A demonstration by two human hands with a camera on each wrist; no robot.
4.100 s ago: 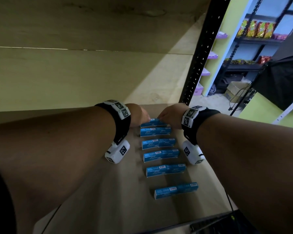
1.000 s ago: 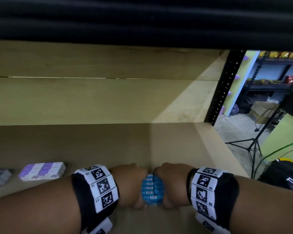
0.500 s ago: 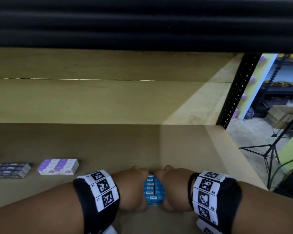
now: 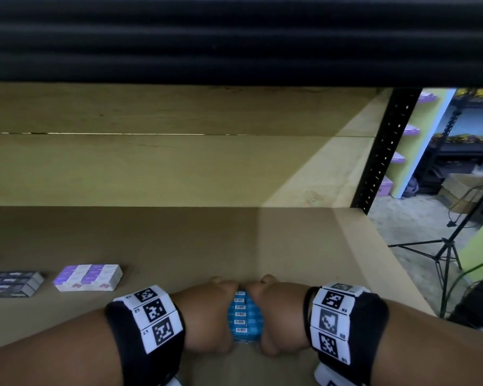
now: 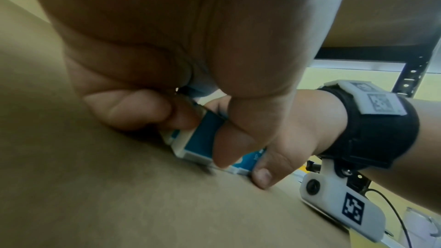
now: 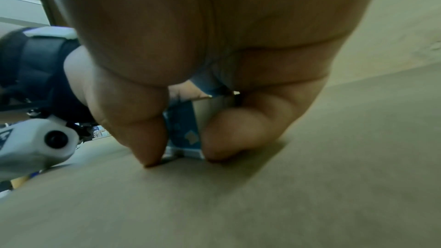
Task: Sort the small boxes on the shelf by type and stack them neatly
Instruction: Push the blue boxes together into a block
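The blue boxes sit gathered into one tight block on the brown shelf, squeezed between the two hands; the left hand curls round the block's left end and the right hand curls round its right end, knuckles up, thumbs nearly meeting on the far side of the block. From the left wrist view the left fingers wrap the end of the boxes with the thumb laid across the top face; from the right wrist view the right thumb and fingertips straddle the boxes and rest down on the shelf.

The step in hand looks to be squaring this block up; to do it well, press evenly from both ends so no box in the middle pops up or skews; keep the bottom edges flat on the shelf while pressing; ease the pressure slowly on letting go, since a hard squeeze may spring the row apart; check that the barcode faces line up between the palms.

Well off to the left of the left hand lie a purple-and-white stack and, further left, a dark stack, apart from one another; the blue block belongs in line with them, with a gap kept between types.
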